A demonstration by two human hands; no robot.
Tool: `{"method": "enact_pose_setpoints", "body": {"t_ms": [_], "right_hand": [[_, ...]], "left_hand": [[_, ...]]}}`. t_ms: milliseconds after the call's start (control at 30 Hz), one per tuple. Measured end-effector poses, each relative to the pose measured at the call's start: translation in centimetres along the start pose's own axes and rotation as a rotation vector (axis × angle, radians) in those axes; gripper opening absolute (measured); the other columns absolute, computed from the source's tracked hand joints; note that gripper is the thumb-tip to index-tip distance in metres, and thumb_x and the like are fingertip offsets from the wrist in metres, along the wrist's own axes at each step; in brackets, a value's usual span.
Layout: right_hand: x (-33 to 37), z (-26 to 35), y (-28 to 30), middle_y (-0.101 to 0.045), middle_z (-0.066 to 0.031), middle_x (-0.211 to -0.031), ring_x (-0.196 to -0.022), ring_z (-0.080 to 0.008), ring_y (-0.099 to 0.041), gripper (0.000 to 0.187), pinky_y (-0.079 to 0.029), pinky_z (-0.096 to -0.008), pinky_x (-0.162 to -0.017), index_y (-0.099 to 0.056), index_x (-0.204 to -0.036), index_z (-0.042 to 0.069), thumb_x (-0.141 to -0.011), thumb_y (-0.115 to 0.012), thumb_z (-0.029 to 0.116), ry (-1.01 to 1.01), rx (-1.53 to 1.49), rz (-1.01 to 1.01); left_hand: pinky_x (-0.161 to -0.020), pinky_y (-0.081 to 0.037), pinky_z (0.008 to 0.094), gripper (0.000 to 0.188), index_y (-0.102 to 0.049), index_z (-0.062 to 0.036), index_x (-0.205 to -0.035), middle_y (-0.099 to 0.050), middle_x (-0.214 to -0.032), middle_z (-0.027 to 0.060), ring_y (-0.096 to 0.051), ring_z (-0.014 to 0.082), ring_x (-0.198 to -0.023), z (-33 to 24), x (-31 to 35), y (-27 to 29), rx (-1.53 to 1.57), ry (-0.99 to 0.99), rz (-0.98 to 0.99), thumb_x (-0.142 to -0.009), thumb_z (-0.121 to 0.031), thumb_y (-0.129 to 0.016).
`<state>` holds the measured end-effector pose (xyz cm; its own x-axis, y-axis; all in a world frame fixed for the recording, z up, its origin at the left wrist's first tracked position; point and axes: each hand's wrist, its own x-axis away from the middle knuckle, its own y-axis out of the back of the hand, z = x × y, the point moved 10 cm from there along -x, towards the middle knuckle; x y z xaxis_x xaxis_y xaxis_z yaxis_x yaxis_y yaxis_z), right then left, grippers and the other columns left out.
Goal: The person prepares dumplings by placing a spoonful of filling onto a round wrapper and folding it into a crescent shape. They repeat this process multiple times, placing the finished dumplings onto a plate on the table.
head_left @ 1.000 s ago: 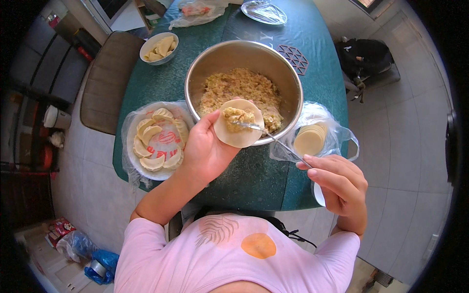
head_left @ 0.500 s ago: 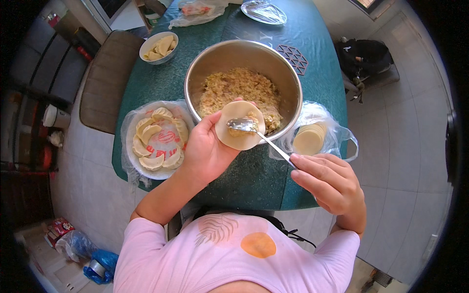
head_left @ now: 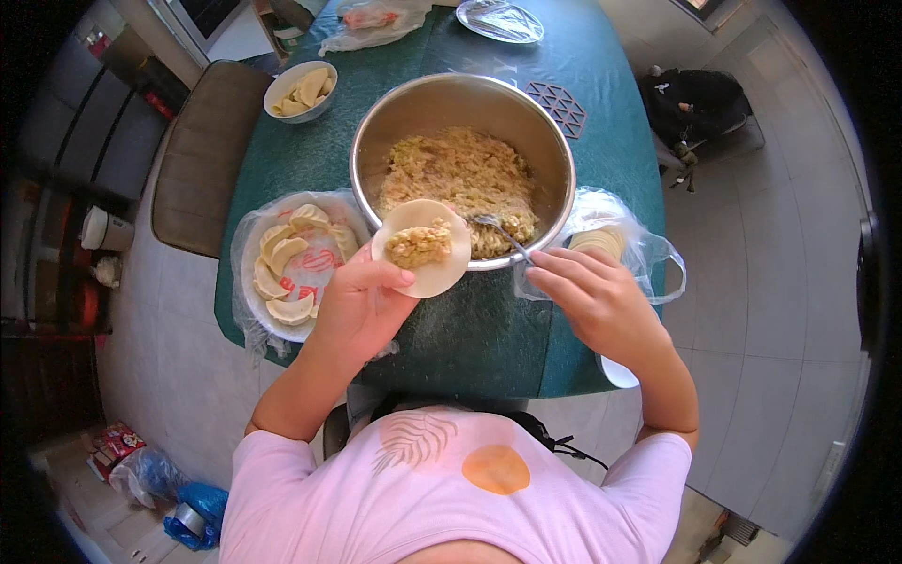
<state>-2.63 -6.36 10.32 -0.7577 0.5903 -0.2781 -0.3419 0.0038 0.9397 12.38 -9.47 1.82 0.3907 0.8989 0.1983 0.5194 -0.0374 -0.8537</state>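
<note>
My left hand (head_left: 362,305) holds a round dumpling wrapper (head_left: 442,274) by its lower left side, thumb on top. A mound of minced filling (head_left: 418,244) lies across its middle. The fingers of my right hand (head_left: 597,296) are closed on the handle of a metal spoon (head_left: 512,241), whose bowl rests at the filling in the large steel mixing bowl (head_left: 365,160). A stack of wrappers (head_left: 601,241) in a clear plastic bag (head_left: 648,246) sits beyond my right hand. To the left, a plastic-covered plate (head_left: 246,282) carries several folded dumplings (head_left: 291,308).
A white bowl of dumplings (head_left: 305,89) stands at the far left of the green table (head_left: 507,348). Farther back are a plastic-wrapped plate (head_left: 503,21), a bag (head_left: 371,23) and a dark lattice trivet (head_left: 559,108). A padded bench (head_left: 202,155) flanks the table's left side.
The spoon has left the wrapper and gone into the steel bowl, leaving filling on the wrapper. My left hand has shifted slightly left with the wrapper. A white rim now shows under my right forearm.
</note>
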Motion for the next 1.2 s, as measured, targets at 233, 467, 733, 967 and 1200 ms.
{"method": "enact_pose_setpoints", "body": {"t_ms": [233,467,733,967,1200], "right_hand": [[2.2,-1.5,1.4,-0.06,-0.0143,-0.105,-0.096,-0.0301,-0.06,0.032,-0.048,-0.0377,-0.081,-0.058,-0.107,0.003,-0.075,-0.063,0.0,-0.279,-0.111,-0.14],[18.0,-7.5,-1.3,-0.065,-0.0214,-0.085,-0.081,-0.036,-0.064,0.019,-0.051,-0.0438,-0.073,-0.066,-0.095,0.002,-0.081,-0.053,0.003,-1.016,0.017,0.219],[21.3,-6.4,-5.4,-0.065,-0.0203,-0.083,-0.079,-0.0344,-0.065,0.034,-0.052,-0.0427,-0.07,-0.064,-0.105,0.008,-0.075,-0.052,-0.002,-1.003,0.07,0.337],[18.8,-2.9,2.1,-0.059,-0.0125,-0.075,-0.07,-0.0292,-0.058,0.043,-0.048,-0.0364,-0.064,-0.066,-0.111,0.014,-0.075,-0.054,-0.008,-0.745,-0.213,-0.203],[14.0,1.7,4.2,-0.042,-0.0067,-0.064,-0.058,-0.0238,-0.048,0.049,-0.039,-0.0343,-0.053,-0.067,-0.109,0.018,-0.07,-0.056,-0.011,-0.422,0.007,-0.24]], "left_hand": [[-0.109,-0.031,0.0382,0.07,-0.036,0.0047,-0.132,-0.046,-0.132,0.0197,-0.043,0.0283,-0.127,1.7,2.3,-1.3,-0.124,0.1,0.021,-0.063,0.008,-0.049],[-0.112,-0.027,0.0416,0.082,-0.035,0.004,-0.134,-0.043,-0.136,0.0174,-0.033,0.0326,-0.134,9.1,4.7,-2.3,0.007,0.324,0.057,-0.054,0.004,-0.053],[-0.113,-0.025,0.0398,0.079,-0.035,0.0041,-0.133,-0.042,-0.138,0.0158,-0.035,0.0297,-0.133,15.7,3.9,-5.4,0.035,0.488,0.155,-0.056,0.013,-0.044],[-0.11,-0.03,0.0381,0.078,-0.036,0.0011,-0.134,-0.045,-0.134,0.0143,-0.042,0.0258,-0.128,18.2,3.4,-8.1,-0.041,0.559,0.25,-0.057,0.014,-0.046],[-0.106,-0.035,0.0375,0.078,-0.036,-0.0021,-0.135,-0.049,-0.126,0.0111,-0.047,0.0232,-0.122,21.4,3.9,-9.2,-0.034,0.661,0.288,-0.059,0.015,-0.046]]}}
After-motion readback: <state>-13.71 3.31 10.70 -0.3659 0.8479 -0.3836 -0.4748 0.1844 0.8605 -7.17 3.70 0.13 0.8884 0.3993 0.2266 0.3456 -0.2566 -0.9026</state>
